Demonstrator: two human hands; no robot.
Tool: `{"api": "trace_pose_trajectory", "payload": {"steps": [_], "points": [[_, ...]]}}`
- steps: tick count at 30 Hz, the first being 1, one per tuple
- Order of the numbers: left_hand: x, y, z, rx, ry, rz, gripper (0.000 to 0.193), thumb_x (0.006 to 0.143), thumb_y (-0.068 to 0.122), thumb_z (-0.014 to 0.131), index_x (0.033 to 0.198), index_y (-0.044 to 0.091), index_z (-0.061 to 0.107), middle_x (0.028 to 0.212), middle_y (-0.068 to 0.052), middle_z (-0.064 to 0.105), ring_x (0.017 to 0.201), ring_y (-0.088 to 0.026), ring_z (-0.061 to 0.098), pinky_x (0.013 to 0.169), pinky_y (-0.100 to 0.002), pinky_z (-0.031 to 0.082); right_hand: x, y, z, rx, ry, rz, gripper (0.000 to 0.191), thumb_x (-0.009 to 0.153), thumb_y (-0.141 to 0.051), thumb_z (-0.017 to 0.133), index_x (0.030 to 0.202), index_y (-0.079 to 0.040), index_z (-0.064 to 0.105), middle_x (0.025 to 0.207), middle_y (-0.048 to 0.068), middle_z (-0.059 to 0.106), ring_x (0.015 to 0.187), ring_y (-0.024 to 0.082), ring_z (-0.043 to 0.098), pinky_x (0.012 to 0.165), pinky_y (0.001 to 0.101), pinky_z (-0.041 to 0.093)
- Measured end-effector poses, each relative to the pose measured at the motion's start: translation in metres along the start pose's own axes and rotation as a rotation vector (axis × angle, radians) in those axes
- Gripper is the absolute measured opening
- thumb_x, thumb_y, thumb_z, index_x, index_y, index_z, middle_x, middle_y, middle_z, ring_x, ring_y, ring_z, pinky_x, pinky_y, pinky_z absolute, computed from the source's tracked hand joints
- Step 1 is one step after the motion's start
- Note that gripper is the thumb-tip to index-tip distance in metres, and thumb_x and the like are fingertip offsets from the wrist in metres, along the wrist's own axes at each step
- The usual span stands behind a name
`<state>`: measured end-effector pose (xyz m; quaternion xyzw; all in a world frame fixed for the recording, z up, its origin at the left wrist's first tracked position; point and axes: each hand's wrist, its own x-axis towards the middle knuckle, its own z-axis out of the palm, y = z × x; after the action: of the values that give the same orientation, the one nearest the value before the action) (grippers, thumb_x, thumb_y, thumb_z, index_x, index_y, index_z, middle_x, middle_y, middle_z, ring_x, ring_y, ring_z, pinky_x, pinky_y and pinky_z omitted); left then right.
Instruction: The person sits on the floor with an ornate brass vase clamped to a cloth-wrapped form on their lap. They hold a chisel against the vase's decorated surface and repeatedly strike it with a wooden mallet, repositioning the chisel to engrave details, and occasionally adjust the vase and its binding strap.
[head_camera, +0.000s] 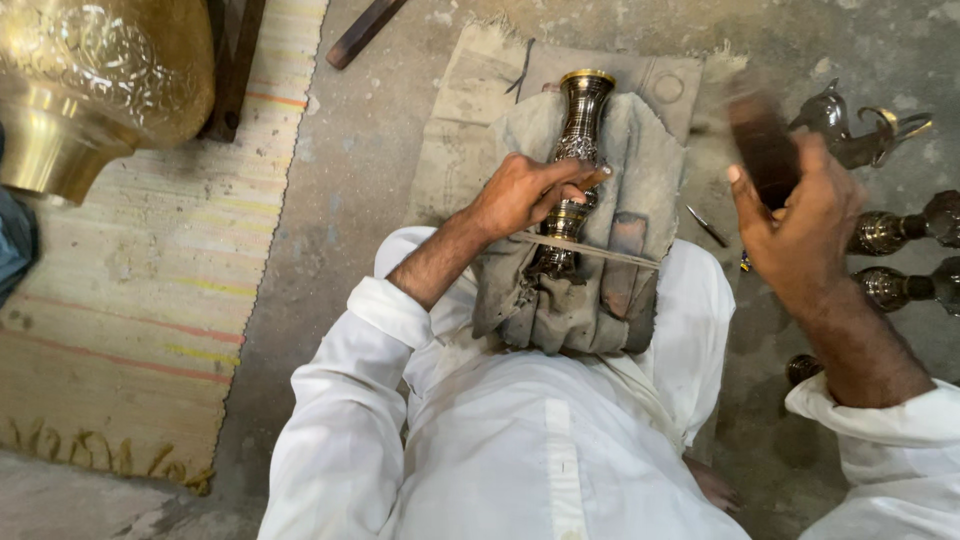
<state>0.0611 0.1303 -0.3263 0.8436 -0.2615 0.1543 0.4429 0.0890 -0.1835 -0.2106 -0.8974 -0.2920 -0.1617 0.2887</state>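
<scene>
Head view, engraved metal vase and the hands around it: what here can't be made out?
- Dark block in the right hand: motion-blurred, so its kind is unclear.
- Lower part of the vase: covered by the left hand and grey cloth.
- Large brass vessel: cut off by the top and left edges.
- Metal pieces on the floor: run off the right edge.
- Thin tool by the cloth: too small to identify.

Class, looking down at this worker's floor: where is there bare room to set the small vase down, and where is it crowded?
Bare concrete floor lies between the striped mat and the flat sack. The mat below the big brass pot is open too. It is crowded by the right hand, where dark metal pieces cluster.
</scene>
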Motion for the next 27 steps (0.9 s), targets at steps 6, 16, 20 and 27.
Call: {"api": "trace_pose_trajectory", "payload": {"steps": [6,16,20,27], "points": [[-0.001,0.000,-0.002,-0.022,-0.017,0.016,0.045,0.089,-0.003,0.070,0.130,0.012,0.062,0.098,-0.010,0.079,0.087,-0.024,0.080,0.073,-0.035,0.064,-0.001,-0.009,-0.003,0.098,-0.010,0.172,0.033,0.093,-0.015,0.079,0.111,0.002,0.057,0.088,0.012,0.058,0.077,0.029,0.058,0.069,0.0440,0.043],[0.002,0.003,-0.003,0.005,-0.035,0.028,0.041,0.090,0.005,0.074,0.130,0.012,0.064,0.094,-0.012,0.078,0.079,-0.028,0.078,0.069,-0.038,0.061,-0.011,0.006,-0.001,-0.349,-0.037,-0.162,0.032,0.086,-0.005,0.082,0.114,-0.006,0.066,0.098,0.013,0.064,0.092,0.035,0.064,0.081,0.0490,0.049],[0.002,0.007,-0.006,-0.025,-0.037,-0.036,0.036,0.094,0.012,0.075,0.129,0.014,0.066,0.091,-0.011,0.078,0.077,-0.028,0.077,0.066,-0.039,0.060,-0.013,0.010,-0.001,-0.311,-0.104,-0.132,0.031,0.087,-0.007,0.081,0.114,-0.005,0.066,0.100,0.012,0.064,0.090,0.034,0.063,0.080,0.0460,0.049],[0.007,0.010,-0.005,-0.109,0.037,-0.073,0.033,0.096,0.019,0.076,0.126,0.010,0.064,0.095,-0.012,0.077,0.087,-0.027,0.079,0.070,-0.037,0.061,-0.006,0.013,-0.003,-0.085,0.043,0.002,0.030,0.093,-0.006,0.083,0.115,0.001,0.062,0.099,0.018,0.064,0.089,0.037,0.064,0.079,0.0482,0.048]]}}
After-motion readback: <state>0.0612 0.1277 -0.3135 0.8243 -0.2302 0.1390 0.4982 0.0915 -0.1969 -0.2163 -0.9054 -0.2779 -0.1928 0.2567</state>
